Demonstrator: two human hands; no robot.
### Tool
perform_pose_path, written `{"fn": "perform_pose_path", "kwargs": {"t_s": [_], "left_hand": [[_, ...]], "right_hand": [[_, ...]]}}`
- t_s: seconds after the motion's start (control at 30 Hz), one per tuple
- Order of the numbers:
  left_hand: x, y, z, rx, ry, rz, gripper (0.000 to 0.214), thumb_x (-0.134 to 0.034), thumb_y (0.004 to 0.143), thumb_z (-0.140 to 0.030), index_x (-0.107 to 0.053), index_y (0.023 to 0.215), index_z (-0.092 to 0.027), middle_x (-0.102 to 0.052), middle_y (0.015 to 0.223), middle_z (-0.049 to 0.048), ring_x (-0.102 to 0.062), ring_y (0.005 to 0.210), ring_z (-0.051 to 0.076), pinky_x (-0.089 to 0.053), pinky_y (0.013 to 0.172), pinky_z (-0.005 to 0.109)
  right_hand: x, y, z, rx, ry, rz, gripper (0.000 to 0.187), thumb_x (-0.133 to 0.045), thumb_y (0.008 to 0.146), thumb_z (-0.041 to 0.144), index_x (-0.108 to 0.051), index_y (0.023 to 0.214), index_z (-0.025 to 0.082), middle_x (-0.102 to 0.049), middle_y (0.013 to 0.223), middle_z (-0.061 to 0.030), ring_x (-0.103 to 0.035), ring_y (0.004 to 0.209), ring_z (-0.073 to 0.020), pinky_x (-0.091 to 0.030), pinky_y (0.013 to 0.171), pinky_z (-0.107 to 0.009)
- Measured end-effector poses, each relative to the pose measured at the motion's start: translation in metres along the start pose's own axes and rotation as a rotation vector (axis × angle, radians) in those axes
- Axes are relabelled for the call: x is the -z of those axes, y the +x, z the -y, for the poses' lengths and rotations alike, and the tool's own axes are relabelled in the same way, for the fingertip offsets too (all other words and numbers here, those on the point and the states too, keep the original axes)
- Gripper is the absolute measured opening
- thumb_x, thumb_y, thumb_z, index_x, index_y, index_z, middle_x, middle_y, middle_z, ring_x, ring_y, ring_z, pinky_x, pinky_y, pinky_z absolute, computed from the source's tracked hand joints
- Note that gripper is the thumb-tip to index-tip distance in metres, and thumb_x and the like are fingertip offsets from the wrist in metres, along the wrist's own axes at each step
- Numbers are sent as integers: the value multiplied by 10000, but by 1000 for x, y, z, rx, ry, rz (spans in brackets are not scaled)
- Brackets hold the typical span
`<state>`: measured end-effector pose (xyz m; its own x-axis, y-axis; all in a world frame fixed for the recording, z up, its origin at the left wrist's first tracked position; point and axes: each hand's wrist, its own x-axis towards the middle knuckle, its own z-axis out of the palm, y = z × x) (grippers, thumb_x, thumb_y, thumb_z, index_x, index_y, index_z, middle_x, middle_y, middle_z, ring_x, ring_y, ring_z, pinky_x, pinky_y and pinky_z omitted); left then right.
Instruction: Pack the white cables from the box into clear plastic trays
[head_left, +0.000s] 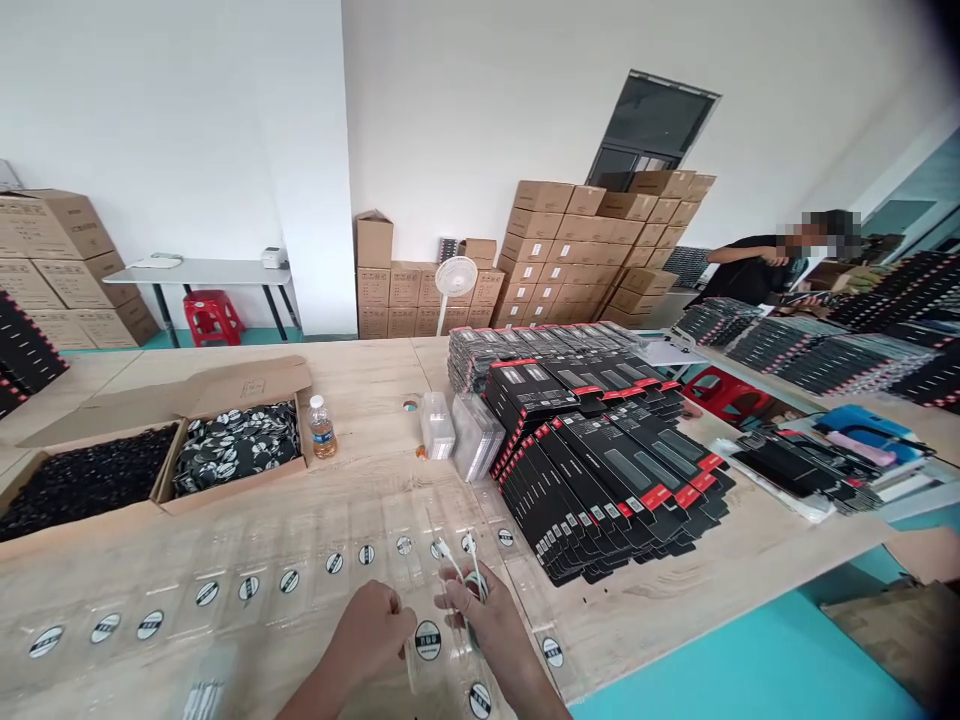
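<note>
My right hand (480,620) holds a white cable (466,580), gathered in a small coil, with its ends rising above my fingers. My left hand (369,630) is curled beside it, close to the cable, and its fingers hide whether it grips anything. Below both hands lie clear plastic bags (247,600) spread across the wooden table (367,440), each with a round black-and-white sticker (427,640). One sticker sits directly between my hands.
Left of my hands, an open cardboard box (232,400) holds dark patterned items, with a water bottle (322,428) beside it. Stacks of black-and-red packaging boxes (600,470) fill the table's right side. A co-worker (757,265) stands at the back right, near stacked cartons (570,250).
</note>
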<state>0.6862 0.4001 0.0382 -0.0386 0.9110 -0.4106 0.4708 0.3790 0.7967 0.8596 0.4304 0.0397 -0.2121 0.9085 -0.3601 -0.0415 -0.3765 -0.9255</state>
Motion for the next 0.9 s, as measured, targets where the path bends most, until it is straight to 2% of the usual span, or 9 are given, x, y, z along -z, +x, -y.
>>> {"fn": "perform_pose_path", "kwargs": {"t_s": [0.17,0.23,0.3,0.4,0.47,0.57,0.7,0.8,0.9], "left_hand": [[5,2,1,28,-60,-9,308,-542,680,-278,-433,400,-210,-522,413,16,-447,421,145,-269,489,286],[7,3,1,-2,-218,-67,247,-624,679,-318,-521,492,-193,-572,504,14,-494,476,150,-321,516,279],[8,4,-2,-60,-513,-131,193,-709,652,-345,-639,753,-196,-662,756,36,-581,604,164,-408,587,280],[9,6,-9,-111,-962,-123,698,-771,637,-340,-489,1275,-350,-590,1215,79,-658,856,209,-499,730,347],[9,7,-11,-108,-1128,-9,822,-785,645,-320,-395,1362,-417,-539,1318,87,-652,975,249,-515,801,406],[9,12,-8,-74,-1175,145,556,-818,612,-291,-662,1145,-261,-663,1152,109,-648,999,282,-504,887,429],[8,19,3,-14,-1127,37,273,-863,514,-269,-758,734,-149,-728,927,96,-652,943,260,-517,905,373],[7,21,8,41,-1110,-47,287,-875,473,-279,-760,702,-151,-730,916,79,-647,923,234,-520,911,354],[4,21,10,85,-1121,-47,324,-865,493,-275,-772,780,-159,-738,887,75,-656,881,215,-499,938,362]], "right_hand": [[-11,-1,13,44,-14,-18,367,-775,603,417,-520,749,196,-652,827,-26,-658,665,-194,-443,511,-258],[-11,0,16,41,-16,-34,376,-766,607,443,-516,738,195,-646,784,-21,-660,657,-198,-440,495,-255],[-11,1,17,30,-23,-49,395,-765,604,472,-524,744,192,-650,784,-24,-662,656,-199,-438,490,-253],[-10,3,17,15,-22,-33,423,-778,585,491,-522,742,193,-644,764,-14,-659,645,-194,-423,480,-244],[-9,4,16,16,-16,-11,440,-781,578,508,-515,733,194,-627,711,2,-651,627,-187,-415,478,-240],[-6,7,13,21,-23,-3,462,-750,601,570,-513,732,195,-598,644,17,-633,625,-177,-417,488,-239],[3,11,12,18,-101,-131,520,-614,675,696,-525,688,184,-563,609,26,-565,562,-122,-410,501,-233],[7,9,13,-14,-86,-151,554,-558,686,738,-510,674,187,-536,553,44,-520,468,-100,-375,451,-222],[3,3,15,-50,-41,-61,532,-540,712,722,-506,709,192,-559,516,44,-523,406,-105,-341,395,-208]]}}
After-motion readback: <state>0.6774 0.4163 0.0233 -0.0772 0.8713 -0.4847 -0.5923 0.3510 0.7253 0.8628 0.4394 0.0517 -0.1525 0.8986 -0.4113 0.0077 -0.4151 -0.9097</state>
